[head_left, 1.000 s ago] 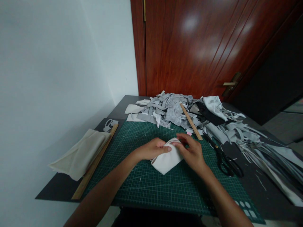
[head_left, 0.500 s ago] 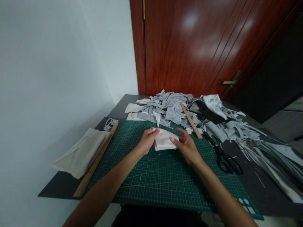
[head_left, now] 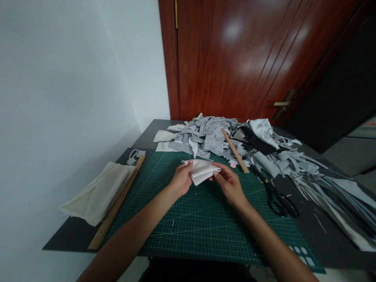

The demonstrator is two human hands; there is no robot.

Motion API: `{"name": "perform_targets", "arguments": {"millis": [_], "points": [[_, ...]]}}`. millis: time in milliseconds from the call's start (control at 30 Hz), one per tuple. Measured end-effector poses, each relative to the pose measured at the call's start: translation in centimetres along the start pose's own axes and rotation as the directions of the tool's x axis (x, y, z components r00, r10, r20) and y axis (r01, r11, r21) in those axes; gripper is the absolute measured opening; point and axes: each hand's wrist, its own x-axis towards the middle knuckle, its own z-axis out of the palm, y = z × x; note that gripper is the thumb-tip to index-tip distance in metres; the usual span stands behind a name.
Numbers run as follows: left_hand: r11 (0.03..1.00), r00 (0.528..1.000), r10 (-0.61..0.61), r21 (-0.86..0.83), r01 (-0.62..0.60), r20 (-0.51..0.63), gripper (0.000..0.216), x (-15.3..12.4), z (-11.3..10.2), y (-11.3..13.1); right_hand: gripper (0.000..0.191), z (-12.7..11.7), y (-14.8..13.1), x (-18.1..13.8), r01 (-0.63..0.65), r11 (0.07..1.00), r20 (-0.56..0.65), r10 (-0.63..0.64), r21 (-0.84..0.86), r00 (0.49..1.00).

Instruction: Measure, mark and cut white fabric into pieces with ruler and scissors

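Observation:
A folded piece of white cloth [head_left: 201, 170] is held between my two hands, above the green cutting mat [head_left: 199, 223]. My left hand [head_left: 182, 178] is closed on its left end, thumb on top and fingers underneath. At the right end, my right hand [head_left: 228, 181] pinches the cloth between thumb and fingers, where the edge curls over. Part of the fingers of both hands is hidden behind the cloth. Black scissors [head_left: 279, 197] lie to the right of my right hand, on the mat's edge.
Grey fabric scraps [head_left: 214, 133] are heaped at the back, with a short wooden ruler [head_left: 235, 150] on them. Fabric strips [head_left: 331, 196] spread along the right. At left lie folded cream cloth [head_left: 101, 192] and a long wooden ruler [head_left: 117, 205]. A wall and a door [head_left: 229, 58] stand behind.
My right hand's forefinger, raised off the cloth before, has come down onto it. The cloth's right end is now bunched and curled, and the piece looks narrower and tilted.

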Motion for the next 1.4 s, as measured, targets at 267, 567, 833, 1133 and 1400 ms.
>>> {"name": "perform_targets", "arguments": {"millis": [267, 567, 833, 1133, 1400], "points": [[0.999, 0.999, 0.008, -0.041, -0.006, 0.047, 0.013, -0.4, 0.6, 0.6, 0.016, -0.2, 1.0, 0.3, -0.014, 0.999, -0.151, 0.021, 0.045, 0.988], [0.992, 0.975, 0.114, -0.069, -0.103, 0.191, 0.030, -1.4, 0.9, -0.3, 0.032, 0.1, 0.1, 0.3, -0.219, 0.880, -0.096, 0.283, 0.422, 0.954], [0.987, 0.961, 0.151, -0.081, -0.136, 0.230, 0.041, -2.4, 1.3, -1.2, 0.046, 1.3, 0.5, -0.7, -0.324, 0.915, -0.030, 0.341, 0.239, 0.940], [0.996, 0.977, 0.061, -0.083, -0.045, 0.204, 0.025, -1.7, 0.4, -1.7, 0.037, 1.3, 1.4, -1.0, -0.083, 0.995, -0.228, 0.093, 0.052, 0.969], [0.981, 0.946, -0.193, 0.020, 0.194, 0.260, 0.031, -0.8, -0.7, -0.8, 0.045, 1.3, 1.3, -1.7, -0.208, 0.978, -0.097, 0.209, 0.020, 0.973]]}}
